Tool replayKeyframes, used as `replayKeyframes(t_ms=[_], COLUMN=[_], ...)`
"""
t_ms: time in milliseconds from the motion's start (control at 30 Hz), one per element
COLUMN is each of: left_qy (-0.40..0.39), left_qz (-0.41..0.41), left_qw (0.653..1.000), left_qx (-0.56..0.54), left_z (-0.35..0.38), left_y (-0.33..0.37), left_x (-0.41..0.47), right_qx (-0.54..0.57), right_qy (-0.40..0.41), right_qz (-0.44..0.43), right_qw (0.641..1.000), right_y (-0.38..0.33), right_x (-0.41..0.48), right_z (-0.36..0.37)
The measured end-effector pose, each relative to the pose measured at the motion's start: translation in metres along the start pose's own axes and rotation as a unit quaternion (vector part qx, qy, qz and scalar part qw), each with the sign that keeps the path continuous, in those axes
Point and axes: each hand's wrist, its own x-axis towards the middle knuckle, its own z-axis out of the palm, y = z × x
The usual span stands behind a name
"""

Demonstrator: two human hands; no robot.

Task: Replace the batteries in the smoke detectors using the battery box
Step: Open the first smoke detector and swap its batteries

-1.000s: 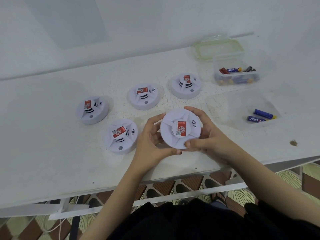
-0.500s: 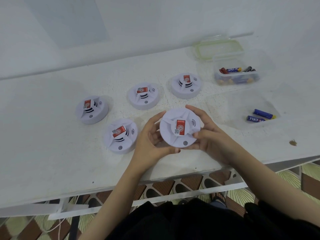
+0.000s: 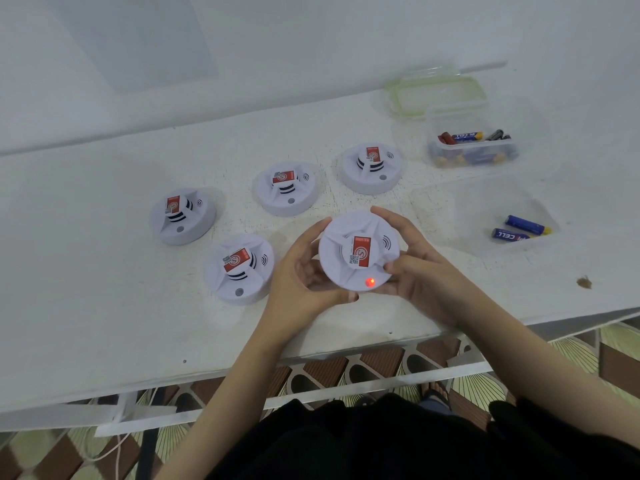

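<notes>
A round white smoke detector [image 3: 346, 251] with a red label is held just above the white table [image 3: 86, 306], near its front edge. My left hand [image 3: 304, 275] grips its left rim and my right hand [image 3: 412, 268] grips its right rim. A red light glows on the detector's front edge. Several more white detectors lie on the table: one at the left [image 3: 181, 216], one beside my left hand [image 3: 240, 268], and two farther back [image 3: 287, 188] [image 3: 372, 168]. The clear battery box [image 3: 471, 147] stands open at the back right with batteries inside.
The box's green-rimmed lid [image 3: 436, 95] lies behind it. Two blue batteries [image 3: 519, 228] lie on a clear plastic sheet at the right. A small brown speck [image 3: 584, 282] sits near the table's right front edge. Patterned floor shows below the table.
The detector has been turned in my hands so its indicator faces me, and that indicator now glows red. Both hands keep their hold on the rim.
</notes>
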Motion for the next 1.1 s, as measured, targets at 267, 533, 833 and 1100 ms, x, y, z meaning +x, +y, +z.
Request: replayKeyframes(t_ms=[267, 533, 833, 1100], left_qy=[0.002, 0.001, 0.000, -0.001], left_qz=[-0.006, -0.008, -0.009, 0.000], left_qw=[1.000, 1.000, 1.000, 1.000], left_qx=[0.002, 0.002, -0.002, -0.001], left_z=[0.0013, 0.0015, 0.0008, 0.0012], left_y=[-0.0003, -0.0009, -0.0014, -0.0002], left_x=[0.0006, 0.0004, 0.0010, 0.0002], right_qx=[0.002, 0.006, 0.017, 0.006], right_qy=[0.006, 0.016, 0.032, 0.038], right_qz=[-0.001, -0.001, -0.020, -0.026], right_qw=[1.000, 1.000, 0.999, 0.999], right_y=[-0.0002, 0.0003, 0.0019, 0.0031], right_x=[0.0008, 0.0001, -0.0005, -0.0005], right_z=[0.0009, 0.0018, 0.0031, 0.0014])
